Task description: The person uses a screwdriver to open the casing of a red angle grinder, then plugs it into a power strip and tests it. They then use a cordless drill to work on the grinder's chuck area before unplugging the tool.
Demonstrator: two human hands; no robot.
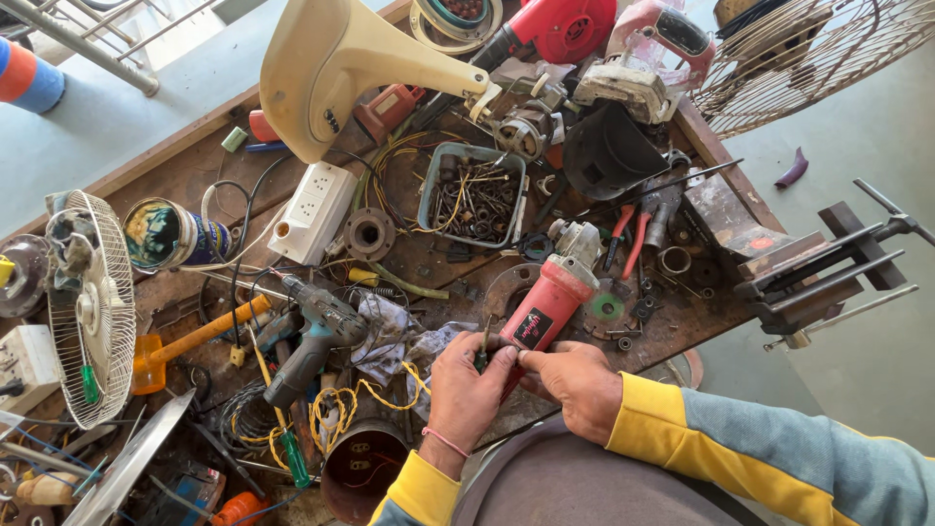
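Your left hand (467,375) pinches a small screwdriver (483,343) at the red angle grinder (551,297)'s tail, while your right hand (575,380)'s fingers close on that tail to steady it.

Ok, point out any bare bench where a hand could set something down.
Little is bare. One small patch lies between the red angle grinder and the vise, dotted with nuts. Another borders the white power strip towards the bench's far edge. Around both hands, wires and rags crowd everything.

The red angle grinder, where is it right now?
In the head view, the red angle grinder lies centre-bench, just beyond the left hand and right hand, right of the cordless drill.
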